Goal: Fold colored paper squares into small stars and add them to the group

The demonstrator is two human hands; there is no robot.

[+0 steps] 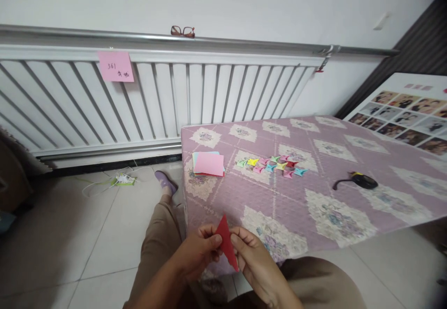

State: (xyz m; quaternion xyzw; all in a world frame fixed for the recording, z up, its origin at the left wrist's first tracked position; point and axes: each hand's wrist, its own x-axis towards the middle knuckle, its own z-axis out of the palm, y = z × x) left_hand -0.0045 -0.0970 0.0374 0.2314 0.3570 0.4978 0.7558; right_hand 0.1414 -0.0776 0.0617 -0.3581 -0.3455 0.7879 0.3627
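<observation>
A piece of red folded paper (226, 244) is held up between my two hands, over the front left corner of the table. It is narrow and pointed at both ends. My left hand (200, 251) pinches its left side with thumb and fingers. On the other side, my right hand (249, 253) grips its right edge, the thumb pressed near the middle. Farther back lies a stack of square coloured paper (209, 164), pink on top. Small folded paper pieces (270, 165) in green, yellow, pink, blue and red sit in rows to the right of the stack.
A patterned mauve tablecloth (237, 197) covers the table. At its right lies a black tape measure (365, 181). Behind stands a white radiator (209, 90) with a pink note (116, 66); glasses (183, 31) rest on the pipe. A photo board (401, 113) leans at the right. A power strip (124, 179) is on the floor.
</observation>
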